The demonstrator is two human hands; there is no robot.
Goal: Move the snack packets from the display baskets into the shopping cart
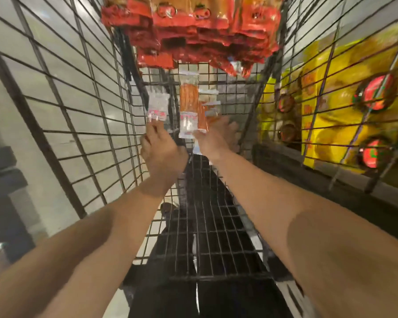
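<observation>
- The wire shopping cart (83, 106) fills most of the view, its grid walls rising on both sides and its wire floor running down the middle between the two forearms.
- Outside the cart's right wall stand big yellow snack bags (345, 115) with round red marks, seen through the wires.
- At the far end of the cart lies a heap of red-edged snack packets (193, 31), stacked one on another.
- The left hand (157, 145) reaches forward inside the cart and pinches the lower edge of a small clear packet (157, 106) with pink print, holding it upright above the cart floor.
- The right hand (216, 136) is stretched out just beside it, its fingers grasping a long clear packet of orange sticks (189, 104), with at least one more similar packet (210, 106) behind it; how many it holds is blurred.
- The two hands are near each other but apart.
</observation>
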